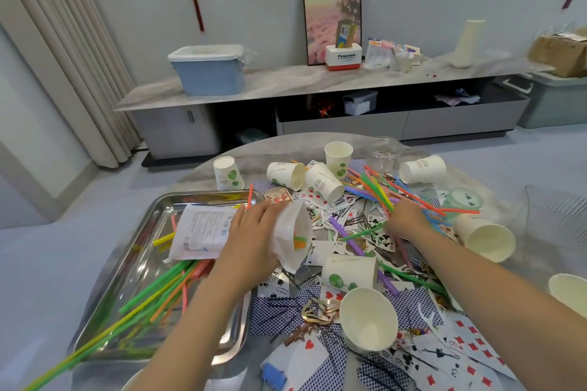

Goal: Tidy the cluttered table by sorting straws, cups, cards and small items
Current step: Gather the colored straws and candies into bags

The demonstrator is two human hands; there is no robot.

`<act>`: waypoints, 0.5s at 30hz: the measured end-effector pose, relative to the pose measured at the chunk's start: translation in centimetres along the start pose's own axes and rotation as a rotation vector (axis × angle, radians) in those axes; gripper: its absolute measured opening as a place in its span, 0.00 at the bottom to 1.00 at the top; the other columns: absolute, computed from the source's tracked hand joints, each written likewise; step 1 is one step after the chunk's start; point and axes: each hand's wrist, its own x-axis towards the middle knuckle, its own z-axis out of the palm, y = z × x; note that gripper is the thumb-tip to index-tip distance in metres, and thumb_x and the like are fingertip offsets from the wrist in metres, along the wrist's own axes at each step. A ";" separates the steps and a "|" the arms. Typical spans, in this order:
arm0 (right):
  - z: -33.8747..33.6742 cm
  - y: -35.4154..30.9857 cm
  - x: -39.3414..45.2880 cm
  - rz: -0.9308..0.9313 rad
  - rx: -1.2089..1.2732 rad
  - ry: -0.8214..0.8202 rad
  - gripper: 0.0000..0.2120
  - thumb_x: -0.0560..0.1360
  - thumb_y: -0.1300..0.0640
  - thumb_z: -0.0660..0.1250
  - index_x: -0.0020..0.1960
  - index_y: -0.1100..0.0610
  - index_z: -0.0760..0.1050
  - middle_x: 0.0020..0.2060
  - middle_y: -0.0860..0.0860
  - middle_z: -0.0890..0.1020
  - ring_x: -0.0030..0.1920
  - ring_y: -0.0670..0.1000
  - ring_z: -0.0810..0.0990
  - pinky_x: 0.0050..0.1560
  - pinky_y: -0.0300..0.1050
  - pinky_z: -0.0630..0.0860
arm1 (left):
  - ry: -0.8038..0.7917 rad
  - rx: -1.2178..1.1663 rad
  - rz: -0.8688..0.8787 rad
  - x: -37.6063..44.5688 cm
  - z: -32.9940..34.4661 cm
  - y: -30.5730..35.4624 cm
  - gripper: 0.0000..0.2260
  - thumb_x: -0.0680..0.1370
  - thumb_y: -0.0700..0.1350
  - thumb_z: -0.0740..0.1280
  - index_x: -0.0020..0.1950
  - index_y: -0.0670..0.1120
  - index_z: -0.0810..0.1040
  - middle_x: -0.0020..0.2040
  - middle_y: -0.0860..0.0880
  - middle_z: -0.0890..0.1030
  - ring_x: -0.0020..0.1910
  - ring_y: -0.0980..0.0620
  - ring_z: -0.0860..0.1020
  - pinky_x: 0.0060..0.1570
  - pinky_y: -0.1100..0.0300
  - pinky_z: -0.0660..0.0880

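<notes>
The left hand [251,238] grips a white paper bag [293,233], fingers curled round its near side; short orange and green straw pieces show inside the bag's open mouth. The bag is held just right of the metal tray [139,267], above the bench [241,149].

The right hand [408,219] reaches into a loose bundle of coloured straws [384,194] at the far right of the bench. Its fingers are hidden among the straws; whether they are apart or clamped cannot be told.

The tray holds long green, yellow and orange straws [158,289] and a printed plastic packet [203,230]. Paper cups [368,317], some upright and some tipped over, lie among scattered playing cards [463,346] and dark hairpins [282,311]. A clear glass jar [386,154] stands near the far edge.
</notes>
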 end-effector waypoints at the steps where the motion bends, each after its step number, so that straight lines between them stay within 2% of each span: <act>1: 0.4 0.0 0.0 -0.001 0.004 0.009 0.04 0.73 0.63 0.65 0.47 0.61 0.77 0.40 0.52 0.79 0.35 0.51 0.76 0.24 0.38 0.62 | 0.000 -0.004 -0.002 0.0 0.0 0.0 0.38 0.69 0.43 0.74 0.74 0.53 0.59 0.70 0.53 0.64 0.72 0.52 0.57 0.75 0.50 0.47; 3: 0.6 -0.4 -0.3 -0.021 0.015 0.022 0.03 0.73 0.61 0.68 0.42 0.60 0.75 0.35 0.52 0.77 0.39 0.53 0.78 0.26 0.39 0.65 | -0.005 -0.005 -0.009 0.0 0.0 0.0 0.38 0.69 0.43 0.74 0.75 0.53 0.58 0.70 0.53 0.64 0.72 0.52 0.56 0.75 0.51 0.45; 6: -0.3 -1.5 -1.3 -0.038 0.103 0.034 0.12 0.73 0.56 0.71 0.38 0.60 0.71 0.31 0.51 0.73 0.34 0.51 0.74 0.33 0.42 0.69 | -0.011 -0.006 -0.018 -0.1 -0.2 0.1 0.39 0.70 0.44 0.73 0.75 0.53 0.57 0.71 0.54 0.62 0.72 0.53 0.54 0.74 0.53 0.43; 9: -1.8 -2.5 -1.9 -0.078 0.212 0.065 0.19 0.73 0.53 0.71 0.33 0.60 0.65 0.28 0.52 0.70 0.28 0.49 0.68 0.27 0.43 0.62 | -0.017 -0.019 -0.028 -0.1 -0.5 0.4 0.39 0.70 0.44 0.73 0.75 0.53 0.56 0.71 0.54 0.61 0.70 0.56 0.51 0.74 0.53 0.43; 12: -3.8 -3.4 -2.9 -0.204 0.350 0.141 0.13 0.76 0.51 0.67 0.40 0.61 0.74 0.31 0.53 0.77 0.30 0.51 0.73 0.31 0.43 0.67 | -0.019 -0.031 -0.037 -0.1 -0.9 0.9 0.39 0.71 0.45 0.73 0.75 0.53 0.56 0.72 0.53 0.61 0.70 0.57 0.51 0.74 0.52 0.46; 13: -4.4 -3.8 -3.4 -0.250 0.413 0.151 0.11 0.77 0.52 0.64 0.41 0.59 0.75 0.33 0.53 0.79 0.30 0.49 0.74 0.33 0.43 0.69 | -0.020 -0.036 -0.043 -0.1 -1.0 0.9 0.38 0.71 0.46 0.73 0.75 0.53 0.56 0.72 0.53 0.61 0.71 0.55 0.52 0.74 0.53 0.46; 15: -5.6 -4.4 -4.5 -0.301 0.540 0.137 0.11 0.79 0.55 0.60 0.38 0.55 0.72 0.32 0.51 0.79 0.30 0.47 0.73 0.36 0.44 0.70 | -0.027 -0.039 -0.055 -0.1 -1.2 1.1 0.39 0.70 0.47 0.74 0.75 0.53 0.55 0.71 0.53 0.61 0.71 0.54 0.53 0.73 0.53 0.46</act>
